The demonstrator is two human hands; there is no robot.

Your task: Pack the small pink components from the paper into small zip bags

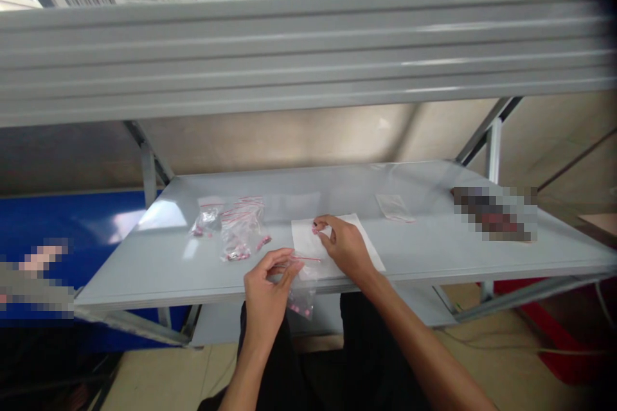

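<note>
My left hand pinches the red-striped top of a small clear zip bag that hangs over the front edge of the grey shelf; small pink pieces lie in its bottom. My right hand rests on a white paper sheet and pinches a small pink piece between its fingertips. A pile of clear zip bags with pink pieces lies just left of the sheet.
A single clear bag lies further right on the shelf, and a blurred dark object sits at the right end. An upper shelf beam crosses overhead. A blue surface is at the left.
</note>
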